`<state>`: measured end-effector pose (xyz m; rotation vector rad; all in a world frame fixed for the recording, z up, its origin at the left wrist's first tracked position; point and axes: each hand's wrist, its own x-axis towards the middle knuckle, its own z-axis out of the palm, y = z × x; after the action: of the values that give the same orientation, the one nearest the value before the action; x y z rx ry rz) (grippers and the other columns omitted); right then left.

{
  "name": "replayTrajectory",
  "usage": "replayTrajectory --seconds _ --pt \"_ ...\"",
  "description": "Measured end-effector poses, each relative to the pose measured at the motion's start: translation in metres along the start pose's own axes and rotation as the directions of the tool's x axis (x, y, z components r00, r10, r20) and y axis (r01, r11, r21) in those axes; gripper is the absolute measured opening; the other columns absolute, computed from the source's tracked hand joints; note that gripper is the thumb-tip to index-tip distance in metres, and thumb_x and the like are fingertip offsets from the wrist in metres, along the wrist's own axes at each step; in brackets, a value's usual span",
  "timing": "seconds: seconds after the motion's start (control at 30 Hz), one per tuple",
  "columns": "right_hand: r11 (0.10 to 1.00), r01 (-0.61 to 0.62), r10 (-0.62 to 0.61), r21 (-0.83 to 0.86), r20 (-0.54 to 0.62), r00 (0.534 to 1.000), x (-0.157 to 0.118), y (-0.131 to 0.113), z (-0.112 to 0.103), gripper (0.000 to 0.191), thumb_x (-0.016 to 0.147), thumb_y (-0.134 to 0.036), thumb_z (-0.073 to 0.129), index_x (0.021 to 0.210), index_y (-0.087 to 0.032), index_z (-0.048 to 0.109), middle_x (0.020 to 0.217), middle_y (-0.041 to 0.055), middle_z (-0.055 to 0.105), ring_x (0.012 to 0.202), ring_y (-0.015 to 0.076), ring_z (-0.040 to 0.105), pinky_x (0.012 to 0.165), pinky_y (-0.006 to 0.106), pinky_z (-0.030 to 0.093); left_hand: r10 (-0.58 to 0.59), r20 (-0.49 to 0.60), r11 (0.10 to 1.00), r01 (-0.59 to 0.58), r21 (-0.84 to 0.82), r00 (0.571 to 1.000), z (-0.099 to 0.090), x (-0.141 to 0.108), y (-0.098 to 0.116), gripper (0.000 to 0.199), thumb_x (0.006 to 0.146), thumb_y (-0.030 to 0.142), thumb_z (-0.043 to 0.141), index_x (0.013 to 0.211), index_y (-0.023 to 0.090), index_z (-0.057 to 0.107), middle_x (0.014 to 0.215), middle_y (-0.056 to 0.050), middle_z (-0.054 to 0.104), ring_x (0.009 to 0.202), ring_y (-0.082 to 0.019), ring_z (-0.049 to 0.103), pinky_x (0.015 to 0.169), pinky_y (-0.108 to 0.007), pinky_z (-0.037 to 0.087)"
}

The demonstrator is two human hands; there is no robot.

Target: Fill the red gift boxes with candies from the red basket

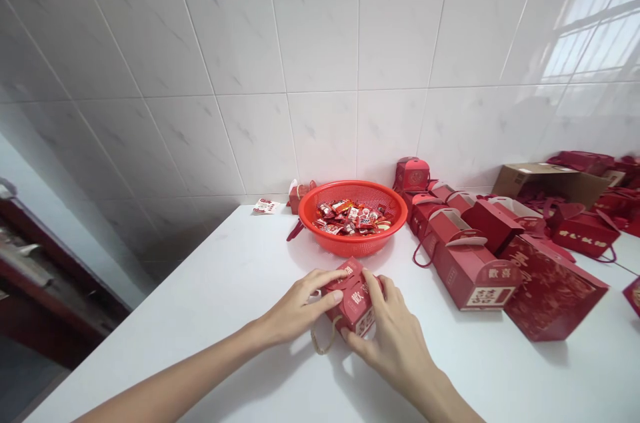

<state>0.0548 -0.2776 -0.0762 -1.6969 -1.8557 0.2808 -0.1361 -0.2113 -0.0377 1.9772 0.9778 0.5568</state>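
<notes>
The small red box [354,299] is held between both hands near the middle of the visible bench [240,263], in front of the basket. The left hand [303,303] is closed on its left side, with fingers and thumb laid over the top flaps. The right hand [395,326] is closed on its right side, the thumb pressed at the near lower corner and the fingers spread along the top and far side. Gold and dark characters are printed on the box, and a pale cord loop [323,343] is hung from its near left side, between the hands.

Just beyond, toward the far edge, a red plastic basket [350,247] is set, part filled with wrapped sweets [353,217]. A dark red strap [295,231] is seen at its left side. Behind its left rim a little red packet [299,196] is partly hidden, and a printed card [267,207] is laid at the far left corner.

To the right of the basket, red gift boxes [467,271] are crowded together, some with raised, open flaps. A larger dark red box [553,289] is placed at their near right. Farther right, by the tiled wall [320,49], an open cardboard box [550,184] is surrounded by more red boxes.
</notes>
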Motion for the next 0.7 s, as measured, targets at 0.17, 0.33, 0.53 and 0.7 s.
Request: replayTrajectory --seconds 0.17,0.33,0.53,0.7 --pt "0.999 0.021 -0.021 0.042 0.010 1.000 -0.001 0.007 -0.055 0.077 0.071 -0.034 0.071 0.143 -0.023 0.046 0.117 0.0124 0.060 0.101 0.0309 0.064 0.079 0.041 0.056 0.020 -0.029 0.991 -0.023 -0.132 0.999 -0.002 -0.005 0.002 0.054 0.097 0.055 0.047 0.145 0.032 0.049 0.150 -0.006 0.047 0.130 -0.027 0.049 0.109 -0.043 0.043" --pt "0.998 0.064 -0.061 0.003 -0.258 0.964 0.030 0.025 -0.147 0.070 0.076 -0.049 0.070 0.138 -0.024 0.051 0.124 0.0109 0.062 0.104 0.0298 0.064 0.088 0.041 0.052 -0.064 -0.060 0.986 0.054 -0.158 0.996 -0.004 -0.009 0.007 0.054 0.095 0.058 0.048 0.141 0.030 0.052 0.147 -0.009 0.048 0.125 -0.029 0.053 0.104 -0.043 0.047" --pt "0.950 -0.253 0.151 -0.183 -0.439 0.886 0.148 0.057 -0.192 0.080 0.075 -0.050 0.072 0.141 -0.015 0.045 0.126 0.0181 0.060 0.117 0.0335 0.058 0.094 0.042 0.047 -0.049 0.004 0.997 0.050 -0.063 0.999 -0.001 -0.007 0.005 0.041 0.094 0.051 0.051 0.124 0.026 0.063 0.136 -0.008 0.055 0.119 -0.025 0.056 0.102 -0.038 0.046" --pt "0.889 -0.413 0.322 -0.200 -0.368 0.872 0.212 0.078 -0.170 0.068 0.081 -0.046 0.070 0.134 -0.010 0.047 0.128 0.0256 0.055 0.116 0.0366 0.059 0.091 0.041 0.047 -0.046 0.030 0.998 0.047 -0.037 0.998 0.000 -0.007 0.004 0.035 0.090 0.047 0.055 0.113 0.023 0.066 0.134 -0.008 0.055 0.114 -0.025 0.058 0.097 -0.036 0.047"
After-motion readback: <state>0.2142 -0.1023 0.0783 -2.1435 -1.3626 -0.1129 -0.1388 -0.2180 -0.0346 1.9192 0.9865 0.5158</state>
